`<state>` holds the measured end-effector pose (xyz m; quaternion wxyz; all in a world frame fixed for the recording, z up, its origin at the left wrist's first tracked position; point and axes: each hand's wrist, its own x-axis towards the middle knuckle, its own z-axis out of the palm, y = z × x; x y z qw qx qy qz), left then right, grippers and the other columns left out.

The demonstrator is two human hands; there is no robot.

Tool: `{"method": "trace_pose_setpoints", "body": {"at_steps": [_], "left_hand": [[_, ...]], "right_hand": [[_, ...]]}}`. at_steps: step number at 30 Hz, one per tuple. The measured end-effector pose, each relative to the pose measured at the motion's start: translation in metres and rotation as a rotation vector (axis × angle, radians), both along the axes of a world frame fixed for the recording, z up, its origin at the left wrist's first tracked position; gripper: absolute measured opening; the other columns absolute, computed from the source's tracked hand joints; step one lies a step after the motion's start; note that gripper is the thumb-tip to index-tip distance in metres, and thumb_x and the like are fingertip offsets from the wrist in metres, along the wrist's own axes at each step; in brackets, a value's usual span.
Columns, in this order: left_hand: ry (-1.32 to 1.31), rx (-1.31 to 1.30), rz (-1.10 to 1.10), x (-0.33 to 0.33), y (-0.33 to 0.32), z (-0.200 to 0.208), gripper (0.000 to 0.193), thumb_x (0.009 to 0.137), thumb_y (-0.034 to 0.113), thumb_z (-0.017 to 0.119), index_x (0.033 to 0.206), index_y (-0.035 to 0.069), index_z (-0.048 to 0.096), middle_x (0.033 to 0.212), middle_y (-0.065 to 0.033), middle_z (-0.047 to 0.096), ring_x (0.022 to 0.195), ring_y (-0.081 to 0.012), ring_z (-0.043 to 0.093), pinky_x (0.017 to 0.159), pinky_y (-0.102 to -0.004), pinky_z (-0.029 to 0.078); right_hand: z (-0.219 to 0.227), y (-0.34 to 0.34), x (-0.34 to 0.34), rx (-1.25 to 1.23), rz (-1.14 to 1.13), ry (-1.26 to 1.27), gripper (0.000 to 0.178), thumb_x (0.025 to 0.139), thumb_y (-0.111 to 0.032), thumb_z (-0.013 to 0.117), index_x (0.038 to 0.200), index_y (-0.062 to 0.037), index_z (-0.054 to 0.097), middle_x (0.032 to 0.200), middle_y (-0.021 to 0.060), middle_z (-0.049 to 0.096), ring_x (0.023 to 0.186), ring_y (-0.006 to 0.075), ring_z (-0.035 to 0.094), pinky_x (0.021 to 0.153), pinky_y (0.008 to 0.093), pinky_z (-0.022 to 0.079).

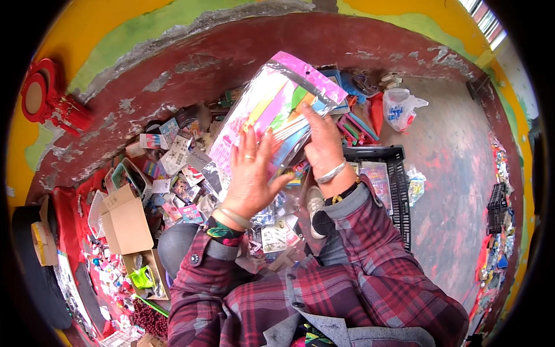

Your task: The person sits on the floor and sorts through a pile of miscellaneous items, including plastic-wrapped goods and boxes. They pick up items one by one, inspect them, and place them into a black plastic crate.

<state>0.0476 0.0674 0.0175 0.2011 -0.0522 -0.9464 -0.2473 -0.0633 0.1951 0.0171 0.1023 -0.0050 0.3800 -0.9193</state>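
Up in front of me is a flat clear plastic packet [269,104] with a pink header strip, tilted to one side. Yellow, purple, green and blue pieces show through it, along with several thin white sticks. My right hand [325,144] grips its right edge, thumb on the front and the other fingers hidden behind. Against the packet's lower left part rests my left hand [252,173], fingers stretched and spread, the thumb pointing right.
A heap of small packaged goods [185,179] covers the floor by the wall. Left stands an opened cardboard box [128,220] near a white basket [97,215]. Right are a black plastic crate [399,196] and a white plastic bag [402,109]. My shoe [315,214] shows below the packet.
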Motion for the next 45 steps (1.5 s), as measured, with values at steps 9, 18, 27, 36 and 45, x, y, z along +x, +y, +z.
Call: {"method": "trace_pose_setpoints", "body": {"at_steps": [9, 18, 27, 36, 45], "left_hand": [[-0.253, 1.399, -0.421, -0.003, -0.079, 0.021, 0.078, 0.079, 0.025, 0.066, 0.137, -0.005, 0.024, 0.139, -0.0186, 0.034, 0.129, -0.0233, 0.033, 0.106, -0.035, 0.024], [-0.344, 1.68, -0.309, 0.004, -0.051, 0.0, 0.046, 0.088, 0.021, 0.054, 0.127, -0.001, 0.043, 0.115, -0.0104, 0.055, 0.102, -0.0201, 0.056, 0.088, -0.0342, 0.045], [-0.341, 1.842, -0.217, 0.002, -0.057, -0.001, 0.044, 0.085, 0.012, 0.055, 0.126, 0.001, 0.044, 0.113, -0.0101, 0.056, 0.1, -0.0213, 0.056, 0.086, -0.0352, 0.046], [-0.451, 1.822, -0.372, 0.003, -0.036, -0.011, 0.037, 0.082, 0.0, 0.048, 0.12, -0.001, 0.048, 0.111, -0.0085, 0.056, 0.101, -0.0212, 0.055, 0.089, -0.0327, 0.044], [-0.248, 1.786, -0.422, 0.008, -0.037, 0.024, 0.07, 0.075, -0.005, 0.049, 0.14, 0.001, 0.022, 0.132, -0.0137, 0.043, 0.119, -0.0257, 0.044, 0.1, -0.0385, 0.036]], "right_hand": [[0.025, 0.036, -0.002, 0.23, 0.535, 0.109, 0.026, 0.081, -0.015, 0.067, 0.103, -0.0046, 0.06, 0.094, 0.0022, 0.062, 0.083, 0.01, 0.059, 0.074, 0.0249, 0.047], [0.022, 0.023, 0.004, 0.426, 0.54, 0.155, 0.03, 0.083, -0.019, 0.066, 0.107, -0.003, 0.058, 0.093, 0.0013, 0.06, 0.086, 0.009, 0.056, 0.077, 0.023, 0.045], [0.049, 0.046, -0.012, 0.196, 0.111, 0.374, 0.041, 0.084, -0.008, 0.059, 0.123, -0.0055, 0.046, 0.109, 0.0072, 0.054, 0.1, 0.0115, 0.051, 0.086, 0.0261, 0.042], [0.017, -0.027, 0.042, 1.077, -0.001, 1.443, 0.045, 0.077, -0.005, 0.058, 0.121, -0.0122, 0.053, 0.122, 0.0082, 0.055, 0.12, 0.0274, 0.045, 0.091, 0.0367, 0.036], [0.021, -0.006, 0.02, 1.227, -0.19, 1.295, 0.06, 0.069, 0.003, 0.051, 0.127, -0.0121, 0.048, 0.126, 0.0075, 0.052, 0.113, 0.0271, 0.05, 0.088, 0.0371, 0.035]]}}
